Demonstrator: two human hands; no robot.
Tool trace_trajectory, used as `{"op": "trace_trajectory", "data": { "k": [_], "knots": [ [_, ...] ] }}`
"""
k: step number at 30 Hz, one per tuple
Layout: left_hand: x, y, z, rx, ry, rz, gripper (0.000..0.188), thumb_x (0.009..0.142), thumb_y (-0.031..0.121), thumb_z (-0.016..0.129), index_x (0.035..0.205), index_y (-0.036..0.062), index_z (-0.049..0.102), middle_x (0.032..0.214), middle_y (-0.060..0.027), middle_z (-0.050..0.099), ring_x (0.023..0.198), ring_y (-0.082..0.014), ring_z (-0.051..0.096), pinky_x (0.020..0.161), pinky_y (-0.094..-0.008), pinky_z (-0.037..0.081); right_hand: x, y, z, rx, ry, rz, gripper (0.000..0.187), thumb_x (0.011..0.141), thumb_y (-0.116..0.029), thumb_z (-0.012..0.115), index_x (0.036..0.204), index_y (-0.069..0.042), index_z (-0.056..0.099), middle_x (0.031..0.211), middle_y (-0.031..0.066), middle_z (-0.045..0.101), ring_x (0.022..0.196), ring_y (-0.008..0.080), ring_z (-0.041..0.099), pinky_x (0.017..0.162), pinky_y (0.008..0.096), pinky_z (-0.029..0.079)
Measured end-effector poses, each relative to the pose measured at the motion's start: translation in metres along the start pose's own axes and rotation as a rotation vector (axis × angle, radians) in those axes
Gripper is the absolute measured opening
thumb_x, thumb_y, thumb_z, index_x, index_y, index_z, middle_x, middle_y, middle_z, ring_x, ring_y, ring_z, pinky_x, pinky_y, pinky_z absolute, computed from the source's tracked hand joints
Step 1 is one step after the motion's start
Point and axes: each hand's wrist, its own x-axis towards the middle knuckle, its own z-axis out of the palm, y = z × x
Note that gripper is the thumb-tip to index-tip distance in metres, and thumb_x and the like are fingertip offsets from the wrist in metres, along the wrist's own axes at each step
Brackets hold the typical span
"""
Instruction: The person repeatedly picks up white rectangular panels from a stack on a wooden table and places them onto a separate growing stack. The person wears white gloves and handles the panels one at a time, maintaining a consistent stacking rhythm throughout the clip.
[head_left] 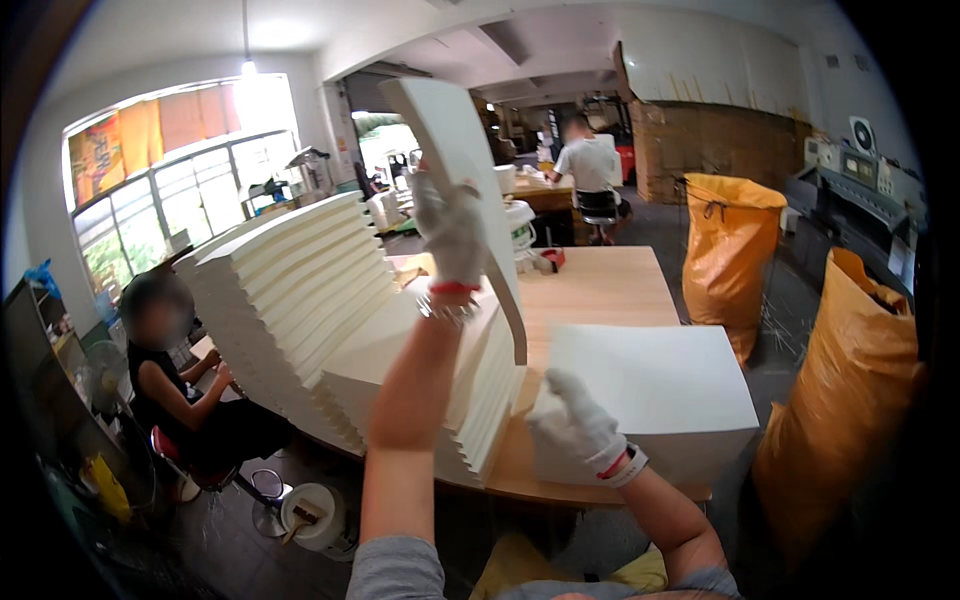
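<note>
My left hand (452, 232), in a white glove, is raised and closed on a thick block of white paper (468, 140). The block stands upright and bends at its lower end, above a tall pile of similar paper blocks (285, 285), staggered in layers, to the left. A lower part of the pile (385, 350) is under my left forearm. Lower right, my gloved right hand (580, 425) lies against the left corner of a squared white paper stack (655, 375), thumb apart from the fingers. Its fingertips are partly hard to make out.
The wooden table (600, 285) carries the paper. Two orange sacks (730, 265) stand beyond its right side. A seated person (185, 385) works at the left, near a white bucket (318, 520) on the floor. Another person (590, 155) sits at a far table.
</note>
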Motion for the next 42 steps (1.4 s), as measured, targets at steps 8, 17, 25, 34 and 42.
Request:
{"op": "trace_trajectory", "data": {
  "k": [8,17,25,34,42],
  "knots": [
    [-0.049,0.058,0.02,0.543,-0.215,0.887,0.068,0.085,0.0,0.063,0.15,0.0082,0.045,0.15,-0.0245,0.048,0.137,-0.0448,0.048,0.113,-0.0517,0.044,0.093,-0.016,0.033,0.6,0.003,-0.082,0.056,0.097,-0.017,0.067,0.144,-0.001,0.041,0.135,0.0174,0.058,0.124,0.0282,0.058,0.104,0.0391,0.049],
    [0.003,-0.015,-0.054,0.647,-0.72,0.28,0.059,0.085,0.004,0.065,0.143,0.0044,0.05,0.137,-0.0212,0.058,0.131,-0.0361,0.054,0.109,-0.0405,0.044,0.148,-0.02,0.109,1.055,0.012,0.229,0.042,0.1,-0.008,0.055,0.139,-0.001,0.04,0.122,0.01,0.059,0.105,0.0172,0.066,0.086,0.0321,0.06],
    [0.012,-0.023,-0.337,1.392,-0.673,-0.319,0.041,0.093,0.024,0.057,0.133,0.0168,0.06,0.126,-0.0168,0.066,0.114,-0.0384,0.063,0.097,-0.0444,0.05,0.159,-0.008,0.12,0.547,-0.519,0.511,0.052,0.096,-0.04,0.063,0.123,0.003,0.06,0.088,0.0131,0.071,0.084,0.0239,0.071,0.073,0.0365,0.057],
    [0.002,-0.002,-0.392,1.192,-0.741,-0.719,0.047,0.095,0.02,0.06,0.142,0.0124,0.057,0.126,-0.0098,0.07,0.115,-0.0223,0.066,0.097,-0.0327,0.049,0.113,-0.09,0.076,-0.228,-0.555,-0.046,0.047,0.092,-0.054,0.063,0.105,-0.008,0.065,0.089,0.021,0.07,0.074,0.0367,0.07,0.063,0.0448,0.054],
    [0.007,-0.01,-0.413,0.997,-0.636,-0.708,0.044,0.089,0.006,0.068,0.133,0.0039,0.065,0.119,-0.0127,0.073,0.102,-0.0145,0.068,0.091,-0.0272,0.051,0.098,-0.095,0.09,-0.155,-0.335,-0.137,0.03,0.095,-0.034,0.064,0.092,-0.004,0.061,0.078,0.0205,0.066,0.074,0.0395,0.067,0.066,0.0472,0.053]
  ]
}}
